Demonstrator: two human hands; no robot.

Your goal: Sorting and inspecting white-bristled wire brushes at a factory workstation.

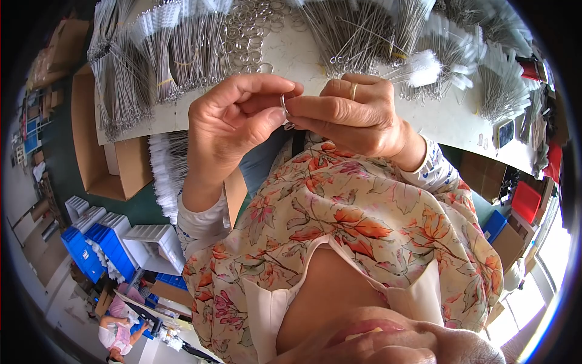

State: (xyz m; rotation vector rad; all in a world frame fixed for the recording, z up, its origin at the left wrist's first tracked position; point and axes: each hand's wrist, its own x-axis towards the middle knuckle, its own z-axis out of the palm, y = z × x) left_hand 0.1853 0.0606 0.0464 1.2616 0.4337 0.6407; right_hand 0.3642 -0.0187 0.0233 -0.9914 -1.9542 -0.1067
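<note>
Head view: I look down on two bare hands meeting near the middle of the table's (445,118) near edge. The left hand (227,115) pinches a thin metal ring (283,102) between thumb and fingers. The right hand (361,112) is curled, its fingertips against the ring; I cannot tell whether it grips the ring itself. A small loop (289,126) shows just below, too small for me to read.

My main worry is a slip: so slim a ring, held by fingertips alone, could spring away if either pinch loosens. Being so near the edge, it might drop to the lap or floor. Landing among the spare rings (245,39) at the far edge, it would be hard to pick out. A careless sleeve could also disturb the bundled brushes (197,54).
</note>
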